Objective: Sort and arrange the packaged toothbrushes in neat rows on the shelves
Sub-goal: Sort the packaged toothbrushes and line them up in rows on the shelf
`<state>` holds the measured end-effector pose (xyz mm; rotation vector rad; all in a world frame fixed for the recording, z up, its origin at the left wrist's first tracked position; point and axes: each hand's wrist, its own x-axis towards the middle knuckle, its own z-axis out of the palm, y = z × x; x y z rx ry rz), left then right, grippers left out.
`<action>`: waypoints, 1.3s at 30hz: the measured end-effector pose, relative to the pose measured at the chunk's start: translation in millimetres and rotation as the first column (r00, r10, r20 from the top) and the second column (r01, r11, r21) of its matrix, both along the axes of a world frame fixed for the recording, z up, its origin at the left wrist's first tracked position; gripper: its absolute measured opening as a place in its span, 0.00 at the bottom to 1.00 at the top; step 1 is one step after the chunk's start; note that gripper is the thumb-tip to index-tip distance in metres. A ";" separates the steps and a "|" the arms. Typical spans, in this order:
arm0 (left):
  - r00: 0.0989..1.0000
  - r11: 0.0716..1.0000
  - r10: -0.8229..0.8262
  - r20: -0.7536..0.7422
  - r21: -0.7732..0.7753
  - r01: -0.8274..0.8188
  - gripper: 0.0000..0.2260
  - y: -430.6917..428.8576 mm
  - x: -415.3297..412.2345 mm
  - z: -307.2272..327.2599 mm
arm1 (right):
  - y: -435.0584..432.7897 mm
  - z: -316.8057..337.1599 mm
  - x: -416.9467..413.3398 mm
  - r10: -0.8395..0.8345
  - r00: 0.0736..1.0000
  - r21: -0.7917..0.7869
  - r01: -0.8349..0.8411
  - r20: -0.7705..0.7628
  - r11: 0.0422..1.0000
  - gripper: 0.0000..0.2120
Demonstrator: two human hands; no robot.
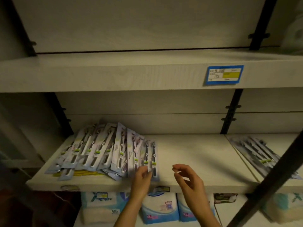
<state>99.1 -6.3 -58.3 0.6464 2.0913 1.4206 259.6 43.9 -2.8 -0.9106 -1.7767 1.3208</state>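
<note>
Shop, retail aisle. Evidence: blue-and-yellow price tag (224,74) on the shelf edge (114,74), another label (161,189) on the edge of the shelf below. Black slotted uprights (231,112) with brackets. 2 batches of identical toothbrush packs (101,149), (257,149). Bagged hygiene packs marked XL (159,208) stocked underneath.

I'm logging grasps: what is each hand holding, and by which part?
The left hand seems to pinch a toothbrush pack at its near bottom end, though blur leaves doubt. The right hand holds nothing.
</note>
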 end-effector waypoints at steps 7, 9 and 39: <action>0.812 0.819 -0.245 -0.530 -0.561 -0.119 0.23 49.2 -10.7 -12.9 | 17.7 -4.6 -7.3 -0.027 1.000 0.008 0.027 0.014 1.000 0.10; 0.733 0.759 -0.329 -0.596 -0.628 -0.170 0.23 50.9 -10.6 -14.9 | 22.4 -6.7 -10.6 -0.027 0.999 0.010 0.027 0.021 1.000 0.10; 0.987 0.997 0.047 0.152 -0.066 -0.037 0.25 47.2 -44.1 -8.4 | 33.1 -11.5 -53.1 0.117 0.988 -0.063 -0.111 0.098 0.992 0.09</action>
